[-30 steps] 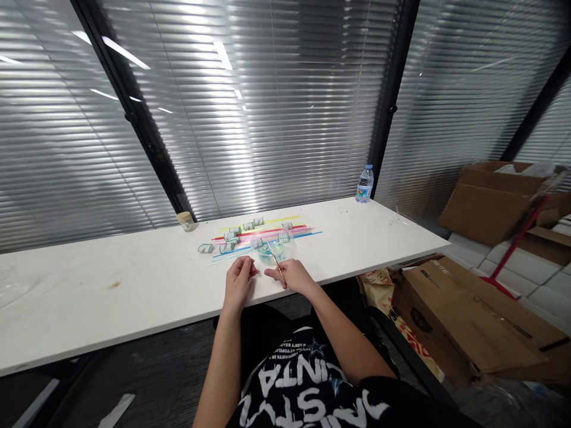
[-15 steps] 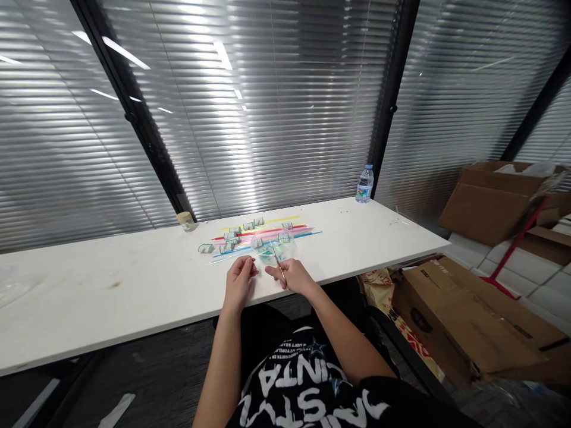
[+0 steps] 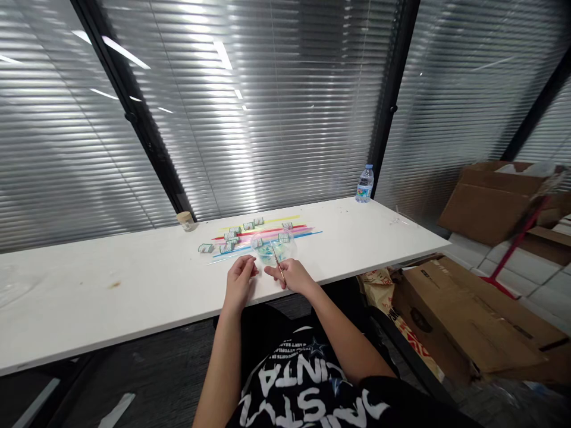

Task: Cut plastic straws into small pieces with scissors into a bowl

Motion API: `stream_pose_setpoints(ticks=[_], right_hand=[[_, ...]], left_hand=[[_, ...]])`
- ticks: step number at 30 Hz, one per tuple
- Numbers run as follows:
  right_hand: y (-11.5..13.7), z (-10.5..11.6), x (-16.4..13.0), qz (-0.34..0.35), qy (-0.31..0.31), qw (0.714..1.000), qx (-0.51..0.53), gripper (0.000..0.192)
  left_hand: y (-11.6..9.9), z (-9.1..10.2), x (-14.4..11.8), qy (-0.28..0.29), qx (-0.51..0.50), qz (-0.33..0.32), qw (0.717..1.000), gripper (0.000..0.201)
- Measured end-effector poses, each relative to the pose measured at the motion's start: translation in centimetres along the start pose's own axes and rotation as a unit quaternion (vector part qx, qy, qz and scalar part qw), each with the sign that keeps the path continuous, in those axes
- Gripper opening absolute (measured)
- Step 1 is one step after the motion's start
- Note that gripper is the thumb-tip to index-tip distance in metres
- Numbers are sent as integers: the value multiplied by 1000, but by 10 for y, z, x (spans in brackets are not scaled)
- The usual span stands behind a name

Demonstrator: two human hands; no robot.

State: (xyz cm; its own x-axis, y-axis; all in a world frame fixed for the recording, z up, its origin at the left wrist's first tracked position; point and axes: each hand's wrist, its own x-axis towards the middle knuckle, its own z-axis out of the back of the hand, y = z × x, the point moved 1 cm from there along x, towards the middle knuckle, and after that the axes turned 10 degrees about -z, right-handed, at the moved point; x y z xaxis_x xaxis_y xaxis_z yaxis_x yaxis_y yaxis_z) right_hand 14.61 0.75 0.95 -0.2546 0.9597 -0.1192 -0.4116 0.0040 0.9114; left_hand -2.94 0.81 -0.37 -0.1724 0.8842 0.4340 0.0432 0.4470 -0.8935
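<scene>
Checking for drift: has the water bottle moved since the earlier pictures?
No. The water bottle stands at the same spot beside the black window post.

My right hand (image 3: 292,276) pinches a thin stick (image 3: 277,261), tip over the clear dish (image 3: 273,245). My left hand (image 3: 239,277) rests on the white surface (image 3: 134,285), fingers curled. Coloured strips (image 3: 267,232) and small rolls (image 3: 229,238) lie beyond the dish.

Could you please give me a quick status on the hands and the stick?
Right hand gripping thin stick, tip over clear dish. Left hand resting on table, fingers curled. Nothing between them.
</scene>
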Motion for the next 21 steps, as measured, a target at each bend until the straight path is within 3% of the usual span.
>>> stream_pose_setpoints(ticks=[21], right_hand=[[-5,-1,4,3,15,1000,18,61]], left_hand=[[4,2,1,0,8,-7,1000,32]])
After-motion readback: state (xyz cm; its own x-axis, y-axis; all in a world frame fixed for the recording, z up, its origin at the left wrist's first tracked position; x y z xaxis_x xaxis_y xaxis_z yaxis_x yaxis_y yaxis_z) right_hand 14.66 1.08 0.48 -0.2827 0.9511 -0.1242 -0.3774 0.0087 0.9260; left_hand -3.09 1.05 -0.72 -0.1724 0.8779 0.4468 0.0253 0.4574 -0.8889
